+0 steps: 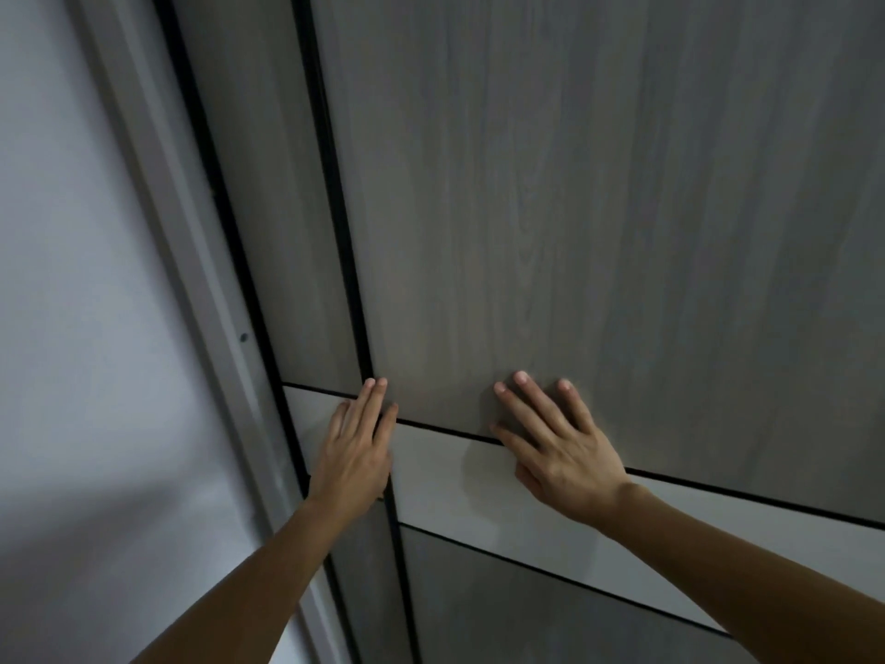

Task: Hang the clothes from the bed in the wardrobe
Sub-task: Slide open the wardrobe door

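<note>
- The wardrobe (622,328) fills the centre and right of the view, seen at close range and tilted; its fronts are shut.
- The large door (574,208) is grey with a wood grain. A pale band (455,476) crosses it at hand level, edged above and below by thin black lines, with a lower grey panel (527,615) beneath.
- A black vertical strip (335,208) marks the left edge of this door. Beyond it lies a narrower grey panel (258,208), also crossed by the pale band.
- Left hand (357,448): released, grasping nothing. Its fingers are straight and held close together, lying flat over the black strip where it meets the pale band. The fingertips reach the corner of the upper grey panel.
- Right hand (558,445): released, grasping nothing. Its fingers are straight and spread, pressed flat on the door. The fingertips rest on the upper grey panel, the palm on the pale band, and the thumb near the upper black line.
- The hands are apart, both on the same door at the same height.
- Both forearms are bare and enter from the bottom edge.
- Left of the wardrobe stands a pale frame (191,280) carrying a small dark screw (243,337), then a white wall (72,232).
- Lighting is dim, with slight blur at the left.
</note>
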A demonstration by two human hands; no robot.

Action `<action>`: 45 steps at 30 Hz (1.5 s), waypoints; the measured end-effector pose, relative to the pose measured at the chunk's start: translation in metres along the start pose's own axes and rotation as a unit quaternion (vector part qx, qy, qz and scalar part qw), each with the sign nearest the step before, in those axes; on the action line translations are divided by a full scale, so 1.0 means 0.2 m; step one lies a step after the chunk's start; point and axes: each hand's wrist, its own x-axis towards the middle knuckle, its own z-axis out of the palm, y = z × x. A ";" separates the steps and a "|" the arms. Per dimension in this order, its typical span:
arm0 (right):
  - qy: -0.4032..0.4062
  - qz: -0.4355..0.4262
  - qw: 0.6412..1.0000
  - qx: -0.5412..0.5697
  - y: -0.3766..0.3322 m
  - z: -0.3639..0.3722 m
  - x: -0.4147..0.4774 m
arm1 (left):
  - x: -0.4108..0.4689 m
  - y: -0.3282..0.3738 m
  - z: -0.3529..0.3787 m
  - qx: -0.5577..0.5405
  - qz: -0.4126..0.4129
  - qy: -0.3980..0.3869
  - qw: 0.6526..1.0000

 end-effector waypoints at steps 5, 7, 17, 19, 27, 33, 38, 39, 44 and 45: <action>0.008 -0.002 1.000 -0.005 -0.14 0.10 0.18 | -0.02 -0.26 0.07 0.051 0.017 0.007 0.999; 0.009 0.001 1.000 -0.013 -0.20 0.13 0.25 | -0.03 -0.36 0.10 0.067 0.031 0.015 0.997; 0.016 0.031 0.998 -0.048 -0.48 0.29 0.58 | -0.07 -0.90 0.25 0.067 0.121 0.037 0.990; 0.012 0.032 0.998 -0.049 -0.53 0.31 0.63 | -0.07 -0.98 0.28 0.071 0.134 0.035 0.988; -0.025 0.050 0.997 -0.051 -0.63 0.35 0.71 | -0.08 -1.07 0.31 0.102 0.177 0.027 0.978; -0.094 0.078 0.993 0.001 -0.69 0.22 0.68 | -0.08 -0.94 0.24 0.013 0.188 0.054 0.981; -0.128 0.163 0.976 0.064 -0.58 -0.02 0.25 | 0.01 -0.54 0.20 -0.101 0.252 0.043 0.961; -0.138 0.189 0.970 0.063 -0.53 -0.09 0.13 | 0.03 -0.41 0.18 -0.121 0.269 0.042 0.955; -0.212 0.317 0.924 0.013 -0.32 -0.60 -0.54 | 0.03 0.41 0.00 -0.202 0.346 0.035 0.915; -0.228 0.338 0.913 0.000 -0.28 -0.72 -0.67 | 0.02 0.59 -0.06 -0.213 0.360 0.035 0.907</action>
